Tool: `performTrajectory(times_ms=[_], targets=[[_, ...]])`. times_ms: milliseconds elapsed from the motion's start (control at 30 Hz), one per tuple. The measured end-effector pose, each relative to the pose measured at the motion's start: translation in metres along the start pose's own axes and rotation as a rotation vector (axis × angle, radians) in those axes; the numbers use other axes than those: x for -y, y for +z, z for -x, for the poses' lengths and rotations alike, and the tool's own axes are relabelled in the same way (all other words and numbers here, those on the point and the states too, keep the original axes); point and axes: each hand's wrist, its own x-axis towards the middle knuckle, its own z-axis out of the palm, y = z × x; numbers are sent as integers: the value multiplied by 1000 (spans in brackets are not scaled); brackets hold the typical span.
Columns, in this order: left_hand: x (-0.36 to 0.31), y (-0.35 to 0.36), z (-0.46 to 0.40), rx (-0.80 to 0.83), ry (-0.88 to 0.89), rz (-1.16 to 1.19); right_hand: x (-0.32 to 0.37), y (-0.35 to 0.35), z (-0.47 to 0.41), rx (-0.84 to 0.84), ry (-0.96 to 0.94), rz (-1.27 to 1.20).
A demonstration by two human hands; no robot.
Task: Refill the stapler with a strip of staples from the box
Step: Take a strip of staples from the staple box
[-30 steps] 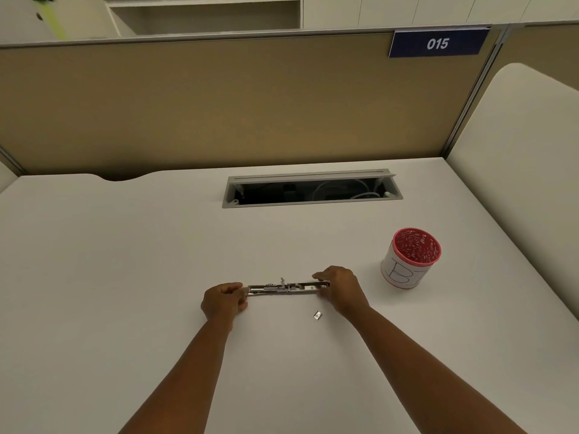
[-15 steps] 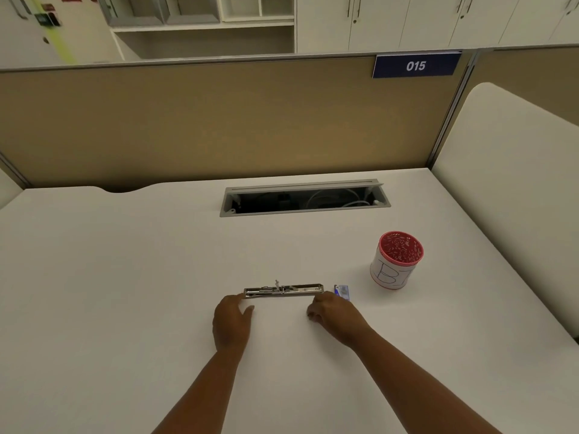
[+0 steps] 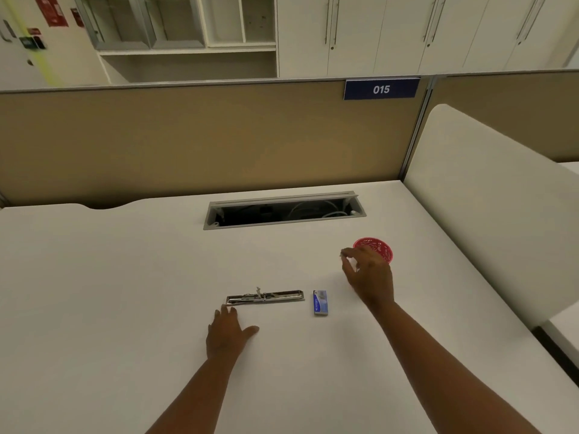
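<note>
**Two hands off the stapler**

Left hand [image 3: 228,332] lies flat on the desk [image 3: 125,292], fingers spread, fingertips just short of the stapler's left end. Right hand [image 3: 369,277] is raised in front of the red-rimmed cup [image 3: 377,247], thumb and forefinger pinched; whether anything sits between them cannot be told. Stapler [image 3: 264,297] lies opened out flat, lengthwise left to right. Blue staple box [image 3: 320,302] lies just beside its right end, not touching.

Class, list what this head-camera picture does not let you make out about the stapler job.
- Red cup: its side, hidden behind the right hand.
- Right hand's fingertips: too small to tell whether they pinch staples.
- Opened stapler: too small to see if staples are loaded.
- Blue staple box: print blurred.
</note>
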Motion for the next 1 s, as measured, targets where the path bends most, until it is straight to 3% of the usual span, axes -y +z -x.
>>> performTrajectory(times_ms=[167, 433, 700, 833, 900, 1000], targets=[[-7, -3, -3, 36, -25, -81, -31, -13, -15, 7, 292, 140], [-12, -16, -8, 28, -105, -47, -44, -17, -18, 64, 385, 147], [-14, -18, -6, 7, -112, -45, -38, -12, -10, -17, 364, 132], [-13, -17, -6, -16, -88, -70, -16, -6, 1, -180, 86, 78], [-10, -16, -6, -28, -67, -87, -3, 5, 11, -166, -3, 12], [-6, -17, -9, -35, -33, -90, 5, 27, 28, -27, 163, -121]])
